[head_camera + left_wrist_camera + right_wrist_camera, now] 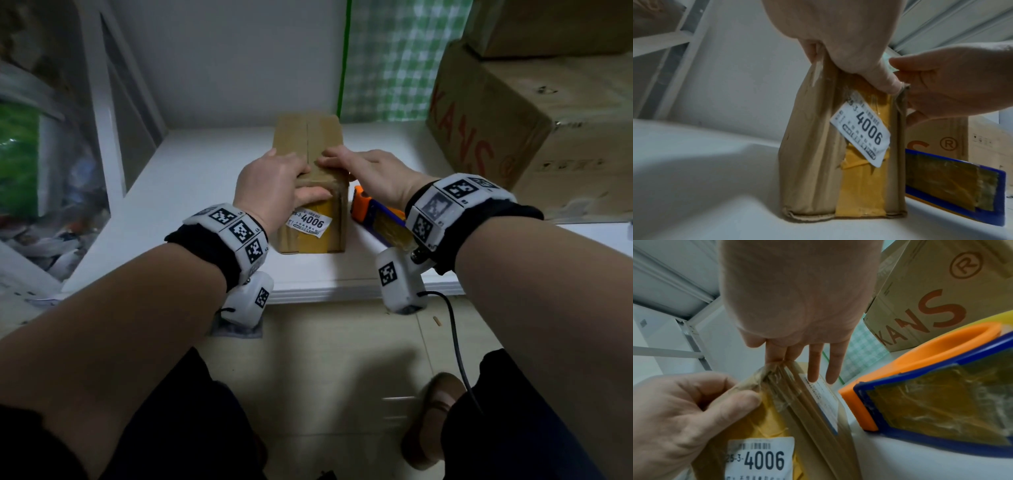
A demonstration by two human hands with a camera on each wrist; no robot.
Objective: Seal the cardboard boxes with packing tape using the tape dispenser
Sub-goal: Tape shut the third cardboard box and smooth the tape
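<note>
Small cardboard box [310, 161] is sitting near the front edge of the white surface [191, 192], long side running away from the person, top flaps shut with a seam down the middle. Left hand [274, 185] is gripping the near top edge of the box: fingers are curling over the top, thumb [885, 81] is pressing the front face just above the white label [861, 129] reading 4006. That label is sitting tilted over a strip of yellow tape [863, 186] running down the front face; clear brownish tape is wrinkling over the near top corner. Right hand [370, 171] is lying on the top at the near right, fingers [813, 363] mostly straight and slightly spread, two fingertips pressing on the taped top edge, the other two reaching past the right side; so this grip is flat and pinching nothing. The two hands are almost touching at the seam. Tape dispenser [376, 216], orange with a blue frame and a brownish tape patch on it, is lying on the surface just beside the box on its right, below the right wrist, held by neither hand. Large cardboard box [513, 120] with red KANS lettering is standing at the far right, another carton stacked on top. Green checked cloth [394, 58] is hanging behind.
</note>
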